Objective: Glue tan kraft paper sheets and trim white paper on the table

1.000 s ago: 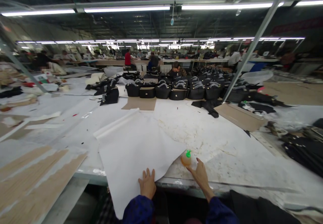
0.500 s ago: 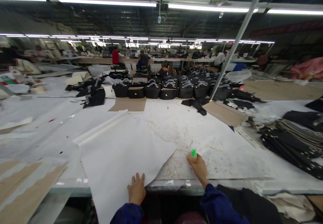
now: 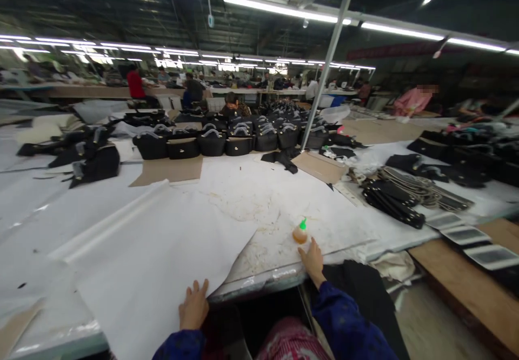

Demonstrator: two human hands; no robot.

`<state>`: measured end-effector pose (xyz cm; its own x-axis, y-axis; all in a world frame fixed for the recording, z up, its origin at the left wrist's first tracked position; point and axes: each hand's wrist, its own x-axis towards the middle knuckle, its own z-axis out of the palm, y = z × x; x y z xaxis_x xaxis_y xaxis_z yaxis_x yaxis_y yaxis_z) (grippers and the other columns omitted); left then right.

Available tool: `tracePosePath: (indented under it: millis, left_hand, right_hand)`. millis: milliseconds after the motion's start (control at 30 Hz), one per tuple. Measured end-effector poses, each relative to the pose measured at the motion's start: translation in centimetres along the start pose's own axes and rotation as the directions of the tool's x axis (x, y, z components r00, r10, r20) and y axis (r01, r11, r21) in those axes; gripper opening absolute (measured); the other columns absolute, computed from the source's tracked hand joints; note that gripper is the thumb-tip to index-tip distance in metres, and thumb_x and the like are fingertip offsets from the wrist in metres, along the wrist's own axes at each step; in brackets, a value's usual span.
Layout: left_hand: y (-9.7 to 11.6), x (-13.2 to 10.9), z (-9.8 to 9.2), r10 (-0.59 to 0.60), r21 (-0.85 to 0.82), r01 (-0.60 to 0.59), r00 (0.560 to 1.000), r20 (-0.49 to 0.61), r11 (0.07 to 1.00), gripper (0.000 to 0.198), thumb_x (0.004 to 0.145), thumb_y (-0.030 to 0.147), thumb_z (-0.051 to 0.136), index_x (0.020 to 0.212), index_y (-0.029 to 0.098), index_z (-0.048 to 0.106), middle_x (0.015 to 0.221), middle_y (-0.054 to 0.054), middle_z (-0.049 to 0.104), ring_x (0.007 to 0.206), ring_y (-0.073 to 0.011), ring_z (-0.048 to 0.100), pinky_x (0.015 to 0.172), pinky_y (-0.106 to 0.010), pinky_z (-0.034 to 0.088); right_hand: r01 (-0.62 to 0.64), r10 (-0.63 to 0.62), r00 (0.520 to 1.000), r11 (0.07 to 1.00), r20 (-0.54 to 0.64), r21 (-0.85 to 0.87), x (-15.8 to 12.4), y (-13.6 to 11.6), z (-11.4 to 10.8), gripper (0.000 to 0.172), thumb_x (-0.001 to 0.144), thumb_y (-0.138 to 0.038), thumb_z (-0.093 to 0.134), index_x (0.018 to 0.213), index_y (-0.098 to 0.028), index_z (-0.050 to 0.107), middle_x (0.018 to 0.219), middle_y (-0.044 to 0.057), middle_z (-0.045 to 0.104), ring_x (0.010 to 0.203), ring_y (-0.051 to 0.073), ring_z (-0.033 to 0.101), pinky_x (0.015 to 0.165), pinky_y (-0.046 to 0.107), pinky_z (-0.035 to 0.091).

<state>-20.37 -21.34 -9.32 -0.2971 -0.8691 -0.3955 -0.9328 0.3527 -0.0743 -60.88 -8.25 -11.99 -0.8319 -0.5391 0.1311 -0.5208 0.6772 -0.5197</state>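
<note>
A small squeeze bottle with a green nozzle and amber liquid stands upright on the white worktop. Just in front of it is my right hand, fingers apart and holding nothing; whether a fingertip still touches the bottle I cannot tell. My left hand lies with spread fingers on a large white sheet, near the table's front edge. The sheet has a rolled fold along its far left side, and its near corner hangs over the edge.
Rows of black handbags stand at the back, behind a brown board. A metal pole rises behind the worktop. Black straps are piled at right. Black material hangs beside my right arm. A person in pink is farther off.
My right hand has let go of the bottle and drawn back towards me. My left hand stays on the sheet. The view has swung to the right.
</note>
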Motion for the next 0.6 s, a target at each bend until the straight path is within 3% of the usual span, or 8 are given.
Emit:
tracePosePath:
  millis: [67,167,267,467,600]
  left_hand:
    - [0.0,-0.1,0.2,0.036,0.019,-0.036,0.999,-0.009,0.999,0.064,0.089,0.005,0.022,0.149,0.025,0.032,0.153,-0.014,0.034,0.137,-0.032,0.038,0.091,-0.041,0.05]
    - [0.2,-0.1,0.3,0.088,0.053,-0.086,0.996,-0.026,0.995,0.059,0.091,0.009,0.024,0.148,0.021,0.033,0.147,-0.018,0.039,0.128,-0.0309,0.046,0.089,-0.041,0.05]
    - [0.4,-0.3,0.3,0.133,0.092,-0.128,0.99,-0.045,0.987,0.056,0.091,0.01,0.025,0.146,0.019,0.035,0.138,-0.018,0.047,0.117,-0.0265,0.054,0.09,-0.039,0.049]
    - [0.7,-0.9,0.1,0.204,0.166,-0.187,0.975,-0.091,0.968,0.053,0.089,0.009,0.029,0.138,0.017,0.046,0.127,-0.016,0.056,0.108,-0.0221,0.059,0.101,-0.04,0.042]
    - [0.8,-1.2,-0.1,0.264,0.211,-0.241,0.96,-0.093,0.947,0.049,0.081,0.007,0.041,0.123,0.022,0.061,0.131,-0.011,0.057,0.123,-0.0237,0.052,0.107,-0.041,0.038]
  right_hand:
    - [0.138,-0.136,0.99,0.986,0.033,-0.096,-3.6,1.4,-0.6,0.066,0.086,-0.034,0.049,0.143,-0.003,0.036,0.146,0.021,0.042,0.135,0.035,0.039,0.11,0.047,0.034]
    - [0.34,-0.323,0.939,0.924,0.118,-0.174,-8.7,3.4,-2.0,0.059,0.088,-0.026,0.047,0.143,-0.007,0.039,0.15,0.015,0.039,0.14,0.029,0.034,0.113,0.045,0.031]
    - [0.407,-0.382,0.91,0.896,0.159,-0.179,-11.5,4.9,-3.6,0.061,0.084,-0.017,0.049,0.144,-0.012,0.039,0.152,0.01,0.038,0.142,0.025,0.031,0.115,0.042,0.03]
    - [0.33,-0.314,0.939,0.938,0.142,-0.106,-11.0,7.5,-6.6,0.058,0.079,-0.005,0.047,0.136,-0.016,0.049,0.148,0.008,0.045,0.14,0.022,0.035,0.116,0.045,0.026]
    - [0.192,-0.197,0.979,0.978,0.051,0.084,-9.5,8.3,-8.1,0.04,0.084,-0.016,0.052,0.122,-0.02,0.062,0.135,0.007,0.059,0.133,0.025,0.044,0.112,0.045,0.032]
